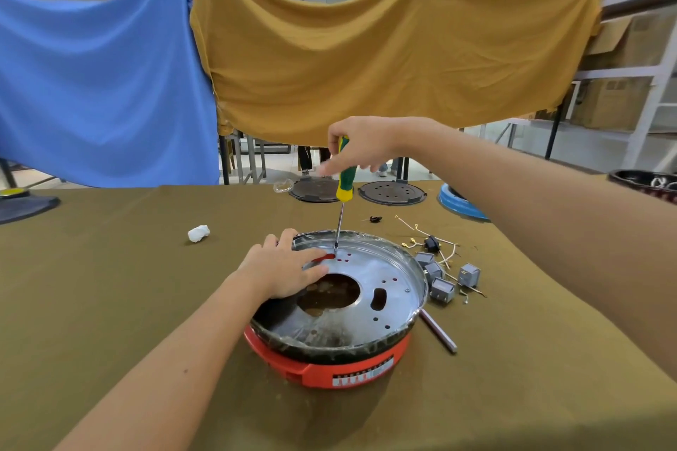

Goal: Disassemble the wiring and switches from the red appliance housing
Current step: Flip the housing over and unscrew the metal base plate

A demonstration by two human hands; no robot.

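Screwdriver [343, 180], gripped in right hand [357, 148] at frame centre, may slip off the screw; left hand [284, 269], fingers flat on metal plate [370, 282], risks puncture.

Screwdriver [344, 178]: top of the handle hidden inside the right hand [361, 148], whose fingers [329, 168] are motion-blurred. Red housing [329, 366]: interior hidden beneath the metal plate [366, 304]; label print too small to read. Dark bowl [644, 183] and yellow-topped object [14, 199] cut off by the frame edges.
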